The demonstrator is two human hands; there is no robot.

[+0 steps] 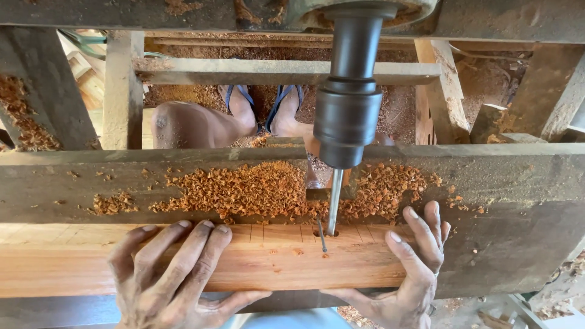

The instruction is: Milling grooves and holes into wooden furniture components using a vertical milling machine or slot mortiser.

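the wood beam point(244, 259) lies along the bench's point(518, 244) near edge under the drill bit point(334, 204). left hand point(167, 274) and right hand point(408, 274) clasp it, fingers point(195, 244) curled over its top.

- Left hand point(167, 274) lies palm down, fingers point(195, 244) spread and stretched forward, tips pointing away from the body.
- Its thumb reaches out sideways towards the right hand, below the other fingers.
- Right hand point(405, 274) is turned on its edge, palm facing left, fingers curved upward and slightly inward.
- Right thumb points left, low and near the body, towards the left thumb.
- Both hands grip from the near side, set apart, with a gap between the thumbs.
- Both are dusty; wrists are cut off by the lower edge of the view.
- Neither hand is closed into a fist.
- Two bare legs and feet point(244, 106) in sandals show further ahead, below.
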